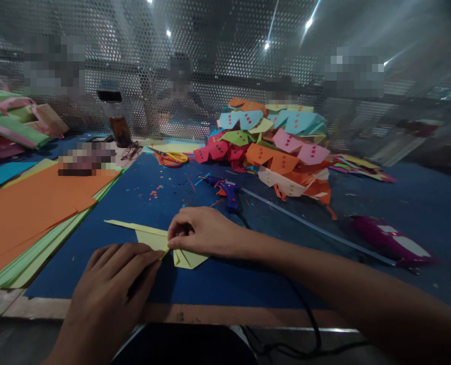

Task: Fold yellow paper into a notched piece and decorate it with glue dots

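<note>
A folded pale yellow paper piece (149, 234) lies on the blue table cover (217, 284) near the front edge. My left hand (113, 284) rests on its near side, fingertips pressed flat against the paper's edge. My right hand (202, 232) comes in from the right with curled fingers pinching and pressing the fold at the paper's middle. Both hands touch the same yellow piece.
A stack of orange and light green sheets (31, 213) lies at left. A blue glue gun (229, 192), scissors with orange handles (172, 158), a heap of folded coloured paper shapes (278, 147) and a purple tool (392, 241) stand further back. A perforated metal screen (225, 66) closes the rear.
</note>
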